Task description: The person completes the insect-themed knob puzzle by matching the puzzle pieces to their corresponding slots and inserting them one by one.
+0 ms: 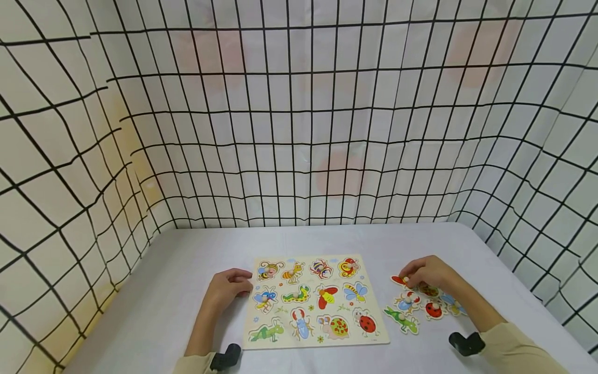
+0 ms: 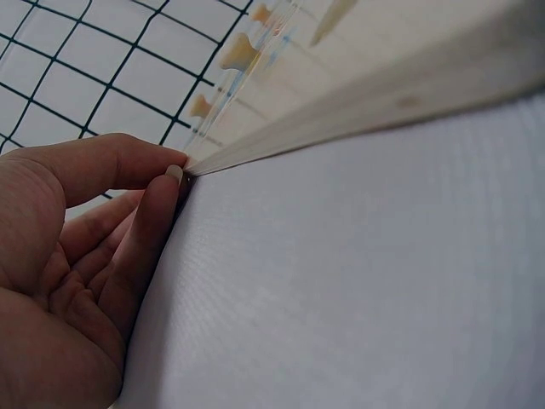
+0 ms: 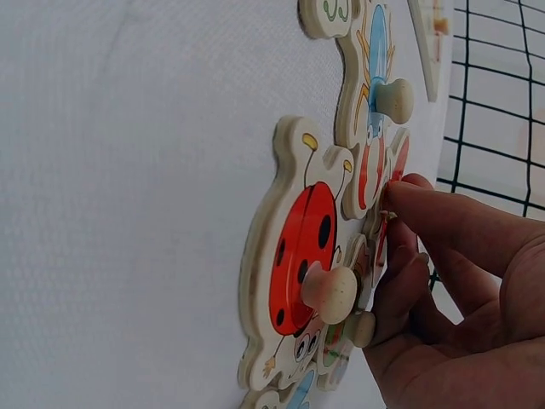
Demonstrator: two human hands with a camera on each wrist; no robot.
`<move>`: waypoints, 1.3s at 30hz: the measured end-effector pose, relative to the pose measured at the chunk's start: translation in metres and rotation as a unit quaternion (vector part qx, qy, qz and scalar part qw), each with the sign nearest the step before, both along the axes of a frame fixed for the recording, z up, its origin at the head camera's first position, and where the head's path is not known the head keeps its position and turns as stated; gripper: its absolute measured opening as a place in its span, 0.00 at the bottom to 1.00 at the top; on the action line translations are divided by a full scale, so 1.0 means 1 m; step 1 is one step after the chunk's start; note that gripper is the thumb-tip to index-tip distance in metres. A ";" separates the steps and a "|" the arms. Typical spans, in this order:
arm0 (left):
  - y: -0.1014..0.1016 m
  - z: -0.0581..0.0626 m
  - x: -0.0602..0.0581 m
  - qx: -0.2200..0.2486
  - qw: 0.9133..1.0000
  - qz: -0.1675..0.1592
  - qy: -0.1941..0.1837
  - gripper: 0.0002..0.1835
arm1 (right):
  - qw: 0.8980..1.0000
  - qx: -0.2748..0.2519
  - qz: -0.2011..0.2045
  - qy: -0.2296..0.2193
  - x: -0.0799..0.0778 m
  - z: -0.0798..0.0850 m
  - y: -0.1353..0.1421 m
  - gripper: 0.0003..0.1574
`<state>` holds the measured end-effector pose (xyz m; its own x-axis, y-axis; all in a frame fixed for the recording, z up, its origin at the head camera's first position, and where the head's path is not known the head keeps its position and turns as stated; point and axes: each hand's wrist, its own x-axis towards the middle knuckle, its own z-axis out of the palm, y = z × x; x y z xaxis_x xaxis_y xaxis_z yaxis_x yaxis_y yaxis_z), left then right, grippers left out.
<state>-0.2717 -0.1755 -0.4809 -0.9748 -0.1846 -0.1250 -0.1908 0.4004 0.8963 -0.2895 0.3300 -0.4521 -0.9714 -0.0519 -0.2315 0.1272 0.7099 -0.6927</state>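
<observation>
A wooden insect puzzle board (image 1: 310,312) lies flat on the table. Wooden knobs (image 2: 239,53) rise from it in the left wrist view. At its left edge, my left hand (image 1: 225,290) pinches the rim between thumb and a finger. To the board's right, my right hand (image 1: 427,272) pinches a red-winged insect piece (image 1: 398,280), partly hidden by the fingers. Loose knobbed pieces lie close below that hand: a ladybug piece (image 3: 305,256), a blue-bodied beetle piece (image 3: 375,77) and a green grasshopper piece (image 1: 403,320). A snail piece (image 1: 428,290) sits partly under the hand.
A blue-winged piece (image 1: 452,305) lies under the right forearm. White cloth covers the table (image 1: 299,239). Black-grid netting (image 1: 299,124) stands behind and along both sides. Dark bands (image 1: 466,344) sit at both wrists.
</observation>
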 end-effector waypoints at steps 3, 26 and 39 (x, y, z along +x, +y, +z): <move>0.000 0.000 0.000 -0.003 1.000 -0.001 0.001 0.12 | 1.000 0.000 -0.001 0.001 0.000 0.000 -0.001 0.15; 0.000 0.000 -0.001 -0.009 1.000 0.004 -0.004 0.12 | 1.000 0.009 0.000 0.019 0.002 0.008 -0.008 0.13; 0.000 -0.002 -0.002 -0.002 1.000 0.001 -0.002 0.12 | 0.999 -0.010 0.036 0.022 0.003 0.016 -0.024 0.12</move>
<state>-0.2737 -0.1759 -0.4831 -0.9737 -0.1881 -0.1289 -0.1963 0.4042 0.8933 -0.2862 0.3056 -0.4366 -0.9744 -0.1255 -0.1867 0.0456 0.7024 -0.7104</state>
